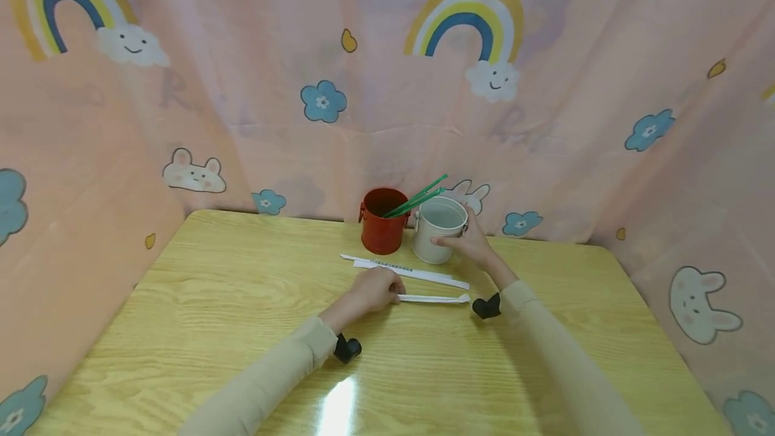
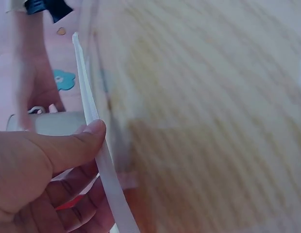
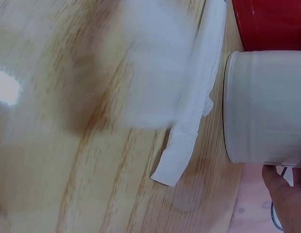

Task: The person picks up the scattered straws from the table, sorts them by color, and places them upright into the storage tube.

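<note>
My left hand [image 1: 374, 288] pinches one end of a long, narrow white paper straw wrapper [image 1: 434, 299] between thumb and fingers. In the left wrist view that wrapper [image 2: 86, 80] runs past the thumb; whether a straw is inside I cannot tell. At the back, my right hand [image 1: 473, 242] grips the right side of a small white bucket [image 1: 437, 237], thumb in front. The bucket stands upright on the table. Beside it on the left is a red bucket [image 1: 381, 233] with green straws [image 1: 418, 200] leaning out to the right.
More white paper wrappers [image 1: 418, 274] lie on the wooden table [image 1: 200, 301] in front of the buckets, one with printing. A patterned pink curtain [image 1: 272, 140] hangs right behind the table's back edge. A black strap piece [image 1: 348, 348] sits at the left wrist.
</note>
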{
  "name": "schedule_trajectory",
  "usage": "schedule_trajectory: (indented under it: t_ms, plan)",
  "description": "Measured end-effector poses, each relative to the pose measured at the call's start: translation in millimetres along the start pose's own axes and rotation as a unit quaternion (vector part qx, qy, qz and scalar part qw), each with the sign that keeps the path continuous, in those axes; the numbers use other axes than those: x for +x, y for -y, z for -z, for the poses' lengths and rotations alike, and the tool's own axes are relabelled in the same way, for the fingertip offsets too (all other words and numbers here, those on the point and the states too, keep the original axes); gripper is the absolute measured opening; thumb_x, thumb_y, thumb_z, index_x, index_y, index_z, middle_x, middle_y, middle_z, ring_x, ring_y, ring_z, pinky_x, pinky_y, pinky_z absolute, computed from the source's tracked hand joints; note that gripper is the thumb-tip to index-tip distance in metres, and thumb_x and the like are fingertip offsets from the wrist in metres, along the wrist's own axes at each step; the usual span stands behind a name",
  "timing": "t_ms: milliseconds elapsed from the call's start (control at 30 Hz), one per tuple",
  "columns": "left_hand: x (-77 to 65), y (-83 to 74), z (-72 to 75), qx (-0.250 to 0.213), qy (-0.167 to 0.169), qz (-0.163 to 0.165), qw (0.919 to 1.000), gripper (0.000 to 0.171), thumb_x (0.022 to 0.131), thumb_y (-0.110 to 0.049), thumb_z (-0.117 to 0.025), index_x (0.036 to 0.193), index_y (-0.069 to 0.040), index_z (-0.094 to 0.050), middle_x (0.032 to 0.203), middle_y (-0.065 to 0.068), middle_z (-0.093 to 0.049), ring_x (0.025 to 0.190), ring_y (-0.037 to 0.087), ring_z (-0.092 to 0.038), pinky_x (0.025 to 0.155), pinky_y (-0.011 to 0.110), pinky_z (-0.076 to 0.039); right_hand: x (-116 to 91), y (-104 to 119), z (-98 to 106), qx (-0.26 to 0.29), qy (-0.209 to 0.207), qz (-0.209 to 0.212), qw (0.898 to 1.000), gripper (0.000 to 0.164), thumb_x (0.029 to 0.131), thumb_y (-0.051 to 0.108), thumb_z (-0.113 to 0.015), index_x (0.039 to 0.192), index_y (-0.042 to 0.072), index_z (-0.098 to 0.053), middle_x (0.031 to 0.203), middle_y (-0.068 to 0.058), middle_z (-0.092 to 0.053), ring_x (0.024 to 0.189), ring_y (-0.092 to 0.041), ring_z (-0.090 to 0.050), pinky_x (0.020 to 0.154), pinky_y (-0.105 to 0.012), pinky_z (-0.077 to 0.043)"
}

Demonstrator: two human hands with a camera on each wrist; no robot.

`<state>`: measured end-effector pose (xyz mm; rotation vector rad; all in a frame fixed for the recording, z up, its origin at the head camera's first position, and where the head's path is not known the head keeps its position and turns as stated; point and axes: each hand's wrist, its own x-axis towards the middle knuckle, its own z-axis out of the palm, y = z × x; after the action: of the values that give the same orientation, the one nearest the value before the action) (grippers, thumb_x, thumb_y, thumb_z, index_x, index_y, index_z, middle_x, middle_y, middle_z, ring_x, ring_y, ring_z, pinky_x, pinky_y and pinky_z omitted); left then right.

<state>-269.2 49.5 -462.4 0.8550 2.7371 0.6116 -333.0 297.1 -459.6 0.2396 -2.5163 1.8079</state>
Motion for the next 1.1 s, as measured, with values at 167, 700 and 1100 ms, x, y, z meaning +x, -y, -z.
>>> schedule_trajectory:
  t_ms: [167,700,1100]
  plan:
    - [-0.7,-3.0,9.7,-0.024,-0.014,0.007,0.9996,0.01,0.088,-0.018,-0.069,0.097,-0.017,-0.073,0.086,-0.004,-0.068,0.08,0.009,-0.057,0.069,0.024,-0.045,-9.8,20.5,1.7,0.005,0.017,-0.018,1.0,0.097,0.078,0.005,-0.076,0.15,0.005,-0.011,0.146,-0.023,-0.033,0.135,-0.04,-0.032,0.116,-0.056,-0.022]
    - [-3.9,-12.5,30.4,-0.105,-0.077,-0.011,0.9914,0.012,0.09,-0.013,-0.066,0.101,-0.013,-0.069,0.082,0.0,-0.068,0.071,0.011,-0.055,0.062,0.022,-0.041,-1.6,1.6,5.4,-0.021,-0.007,-0.006,1.0,0.096,0.075,0.009,-0.081,0.148,0.007,-0.017,0.144,-0.019,-0.038,0.133,-0.034,-0.036,0.115,-0.053,-0.024]
    - [2.4,-30.4,42.4,-0.254,-0.174,-0.056,0.9499,0.017,0.09,-0.01,-0.066,0.106,-0.005,-0.066,0.092,0.008,-0.071,0.079,0.017,-0.066,0.07,0.022,-0.053,0.4,2.5,1.1,-0.012,0.001,-0.021,1.0,0.098,0.077,0.008,-0.079,0.15,0.008,-0.014,0.146,-0.02,-0.033,0.134,-0.036,-0.033,0.114,-0.055,-0.026]
